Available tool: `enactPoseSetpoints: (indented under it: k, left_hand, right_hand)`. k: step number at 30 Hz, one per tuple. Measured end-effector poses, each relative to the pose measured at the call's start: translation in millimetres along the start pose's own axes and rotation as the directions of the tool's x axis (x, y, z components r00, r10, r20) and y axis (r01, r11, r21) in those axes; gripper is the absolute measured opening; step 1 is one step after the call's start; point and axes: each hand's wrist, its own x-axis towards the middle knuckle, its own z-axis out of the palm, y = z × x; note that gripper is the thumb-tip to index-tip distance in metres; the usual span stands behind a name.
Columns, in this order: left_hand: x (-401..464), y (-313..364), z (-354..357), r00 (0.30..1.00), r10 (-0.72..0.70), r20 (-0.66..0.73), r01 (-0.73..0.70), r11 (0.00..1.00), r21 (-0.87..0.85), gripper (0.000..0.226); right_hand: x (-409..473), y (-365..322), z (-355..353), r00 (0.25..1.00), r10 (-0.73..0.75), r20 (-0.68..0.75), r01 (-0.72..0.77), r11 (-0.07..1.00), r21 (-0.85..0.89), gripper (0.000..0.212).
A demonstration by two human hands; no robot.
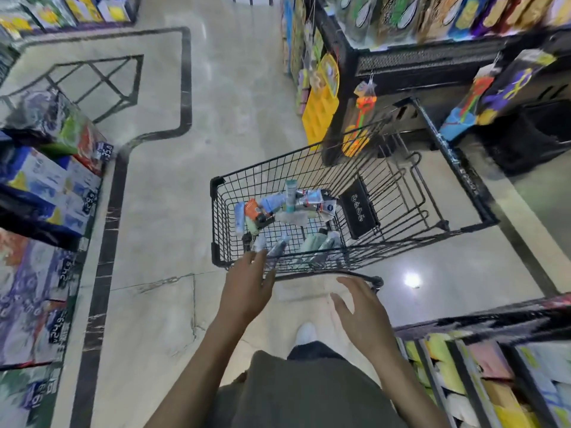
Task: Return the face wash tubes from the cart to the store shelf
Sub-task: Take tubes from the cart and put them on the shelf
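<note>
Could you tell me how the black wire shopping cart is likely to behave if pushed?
The black wire shopping cart probably rolls easily on the glossy tiled floor. It likely feels light: only small tubes lie inside.

Both empty hands, left hand (247, 285) and right hand (363, 313), reach toward the cart (457, 168); face wash tubes (290, 205) lie inside.

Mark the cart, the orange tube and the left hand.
cart (457, 163): head view, on the right top rim.
orange tube (251, 208): head view, on its body.
left hand (247, 288): head view, on the back of the hand.
</note>
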Motion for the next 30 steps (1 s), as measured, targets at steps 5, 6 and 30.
enactPoseSetpoints:
  k: [5, 6, 30]
  left_hand:
    - [56.9, -14.6, 8.2, 0.994, -0.088, 0.071, 0.090, 0.996, -0.021, 0.054]
    - [65.6, -19.4, 11.1, 0.990, -0.106, 0.089, 0.108, 0.994, -0.025, 0.053]
    - [310.8, -153.7, 273.0, 0.757, -0.287, 0.587, 0.298, 0.951, 0.080, 0.043]
  right_hand:
    - [102.7, -22.4, -18.1, 0.996, -0.023, 0.089, 0.025, 0.999, -0.021, 0.040]
    - [123.1, -27.9, -19.2, 0.994, -0.018, 0.109, 0.021, 1.000, -0.023, 0.039]
    - [428.8, 112.1, 180.9, 0.753, 0.180, 0.633, 0.135, 0.899, -0.417, 0.058]
